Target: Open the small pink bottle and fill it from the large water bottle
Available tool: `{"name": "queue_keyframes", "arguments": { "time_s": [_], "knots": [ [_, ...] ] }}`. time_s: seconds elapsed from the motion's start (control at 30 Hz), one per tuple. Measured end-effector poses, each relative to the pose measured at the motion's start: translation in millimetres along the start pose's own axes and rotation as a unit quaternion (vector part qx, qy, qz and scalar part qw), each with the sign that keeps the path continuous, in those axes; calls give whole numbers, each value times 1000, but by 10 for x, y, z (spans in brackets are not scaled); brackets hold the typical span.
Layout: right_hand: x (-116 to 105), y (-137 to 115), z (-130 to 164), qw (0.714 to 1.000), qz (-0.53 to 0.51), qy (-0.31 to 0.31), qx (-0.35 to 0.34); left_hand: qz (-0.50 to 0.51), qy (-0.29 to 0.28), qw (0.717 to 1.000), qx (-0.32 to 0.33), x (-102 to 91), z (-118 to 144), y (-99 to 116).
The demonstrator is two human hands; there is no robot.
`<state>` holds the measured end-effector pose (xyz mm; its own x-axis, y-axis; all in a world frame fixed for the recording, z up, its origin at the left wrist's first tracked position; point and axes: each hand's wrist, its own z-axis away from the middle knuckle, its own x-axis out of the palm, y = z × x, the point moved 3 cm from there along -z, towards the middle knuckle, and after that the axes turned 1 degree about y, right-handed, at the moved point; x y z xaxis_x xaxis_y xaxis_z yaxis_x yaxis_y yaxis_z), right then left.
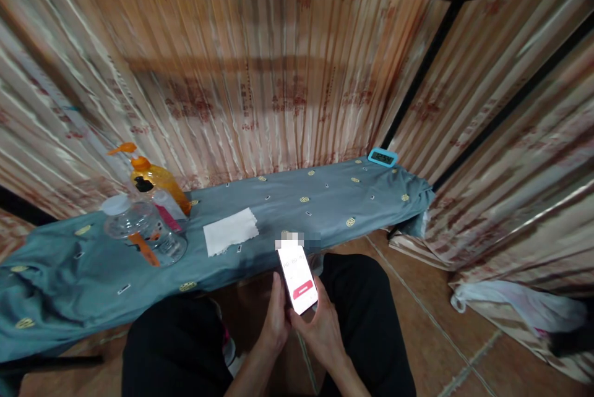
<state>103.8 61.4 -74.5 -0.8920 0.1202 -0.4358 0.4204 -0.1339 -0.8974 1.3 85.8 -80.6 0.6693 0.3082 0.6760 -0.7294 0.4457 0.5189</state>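
A smartphone (298, 279) with a bright white screen is held upright between my two hands, over the gap between my knees. Its screen carries a row of timer-like digits and a red button; the top edge is blurred out. My left hand (277, 316) grips the phone's left side, fingers closed along it. On the other side, my right hand (325, 326) wraps the phone's right edge and lower corner. A folded white paper towel (231, 232) lies flat on the cloth-covered table just beyond, left of the phone.
Left on the blue-grey tablecloth (283, 199) stand a clear plastic bottle (139, 230) with a white cap and an orange pump bottle (160, 180). A small blue digital clock (383, 157) sits at the far right corner. Patterned curtains (260, 75) hang behind; a white bag (515, 304) lies at right.
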Motion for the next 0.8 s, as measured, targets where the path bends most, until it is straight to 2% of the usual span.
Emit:
{"name": "queue_keyframes", "arguments": {
  "time_s": [0.07,0.23,0.4,0.5,0.53,0.57,0.63,0.7,0.8],
  "knots": [
    [-21,35,-42,1000,-29,4,1,-34,3,999,10,-4,-49,-25],
    [-93,186,-201,986,-166,1,14,-129,-47,988,64,65,-224,-43],
    [-233,222,-423,930,-368,-17,3,-142,-124,979,80,197,-325,36],
    [-416,180,-621,899,-436,-18,36,-188,-78,976,80,82,-420,157],
    [-516,163,-707,891,-451,11,49,-203,-58,974,88,13,-457,219],
    [-607,128,-807,893,-448,1,51,-216,-50,969,108,-55,-491,294],
    [-824,80,-1049,900,-430,24,61,-257,-81,958,101,-167,-552,426],
    [-1036,64,-1343,917,-390,53,70,-295,-88,945,114,-257,-599,567],
    [-1276,125,-1843,934,-337,91,78,-356,-72,922,137,-315,-651,702]
  ]
}}
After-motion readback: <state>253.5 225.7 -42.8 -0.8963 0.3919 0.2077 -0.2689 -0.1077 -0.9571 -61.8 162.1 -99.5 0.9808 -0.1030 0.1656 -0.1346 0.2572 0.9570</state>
